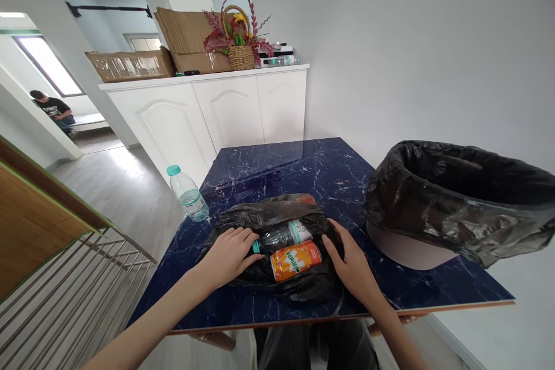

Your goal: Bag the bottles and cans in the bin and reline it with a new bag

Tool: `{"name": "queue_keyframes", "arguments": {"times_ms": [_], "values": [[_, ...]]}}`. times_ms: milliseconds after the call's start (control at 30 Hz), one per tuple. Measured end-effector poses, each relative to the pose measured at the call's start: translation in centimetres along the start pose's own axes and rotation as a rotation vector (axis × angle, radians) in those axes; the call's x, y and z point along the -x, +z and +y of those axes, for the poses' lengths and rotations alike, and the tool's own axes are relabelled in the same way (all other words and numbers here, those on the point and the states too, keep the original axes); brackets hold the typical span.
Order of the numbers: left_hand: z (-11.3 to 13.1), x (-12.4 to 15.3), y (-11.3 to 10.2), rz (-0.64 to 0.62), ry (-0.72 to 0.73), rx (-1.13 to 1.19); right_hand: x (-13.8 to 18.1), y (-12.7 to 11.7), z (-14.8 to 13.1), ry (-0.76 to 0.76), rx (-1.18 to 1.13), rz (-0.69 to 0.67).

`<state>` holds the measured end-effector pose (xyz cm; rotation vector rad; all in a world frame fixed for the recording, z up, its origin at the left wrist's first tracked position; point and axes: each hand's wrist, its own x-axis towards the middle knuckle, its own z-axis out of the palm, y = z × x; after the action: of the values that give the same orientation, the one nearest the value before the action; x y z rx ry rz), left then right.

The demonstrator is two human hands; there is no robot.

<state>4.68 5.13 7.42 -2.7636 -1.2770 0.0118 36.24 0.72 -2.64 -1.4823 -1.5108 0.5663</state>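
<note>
A black plastic bag lies on its side on the table, its opening spread around an orange Mirinda can and a clear plastic bottle with a teal cap. Both containers lie side by side. My left hand grips the bag's left side, its thumb and forefinger close around the bottle's cap; whether they press on the cap is unclear. On the right, my right hand holds the bag's edge between thumb and fingers. Another reddish item shows dimly through the bag's far side.
A half-filled water bottle stands at the left edge of the dark blue marbled table. To the right is a bin lined with a black bag. Behind stands a white cabinet bearing boxes and a flower basket. A person sits far left.
</note>
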Motion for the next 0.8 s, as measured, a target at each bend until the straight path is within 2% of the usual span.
{"name": "queue_keyframes", "arguments": {"times_ms": [100,267,367,467,567,633,700,800], "values": [[-0.2,0.0,-0.4,0.001,-0.007,0.056,-0.1,0.0,0.0,0.022,-0.005,-0.017],[-0.7,1.4,-3.6,0.107,-0.077,0.313,0.0,0.0,0.1,0.053,-0.019,-0.046],[-1.0,2.7,-6.1,0.279,-0.198,0.444,0.1,0.1,0.1,0.07,-0.023,-0.066],[-1.5,4.0,-8.6,0.56,-0.328,0.537,0.1,0.0,0.1,0.067,-0.027,-0.066],[-2.2,5.1,-10.8,0.848,-0.488,0.502,0.1,0.0,0.2,0.065,-0.03,-0.065],[-3.0,5.7,-11.8,0.983,-0.615,0.441,0.1,0.1,0.3,0.054,-0.03,-0.064],[-4.2,6.2,-12.0,1.051,-0.718,0.389,0.1,0.1,0.4,0.042,-0.028,-0.061],[-6.5,6.7,-11.4,1.018,-0.793,0.307,0.1,0.1,0.4,0.042,-0.029,-0.06]]}}
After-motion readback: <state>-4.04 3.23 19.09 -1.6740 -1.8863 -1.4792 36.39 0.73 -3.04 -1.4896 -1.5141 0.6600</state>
